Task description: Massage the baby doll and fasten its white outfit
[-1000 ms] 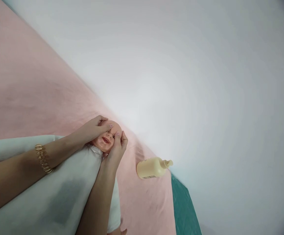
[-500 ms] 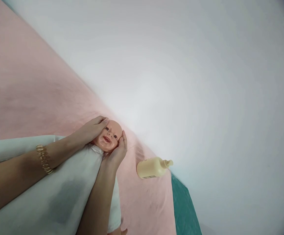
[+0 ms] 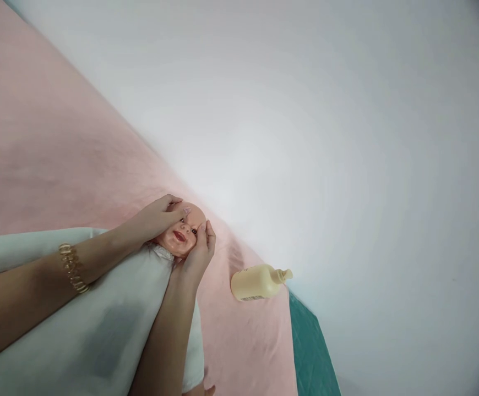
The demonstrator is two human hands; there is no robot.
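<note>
A plastic baby doll lies on its back, its head point(image 3: 179, 240) showing a smiling face and its body covered by a white cloth point(image 3: 99, 330). My left hand point(image 3: 154, 217) cups the left side of the doll's head, thumb laid across the brow. A gold bracelet point(image 3: 72, 268) sits on that wrist. My right hand point(image 3: 199, 254) cups the other cheek from below, thumb resting by the eye. Both hands are curled round the head.
A cream pump bottle point(image 3: 258, 282) lies on its side on the pink sheet point(image 3: 58, 154), to the right of the doll. A teal cover point(image 3: 309, 352) shows under the sheet's lower right edge. A plain white wall point(image 3: 326, 137) fills the right.
Half a second ago both thumbs lay at the sides of the doll's face; now they have slid back over the brow and eye area. Bottle and cloth have not moved.
</note>
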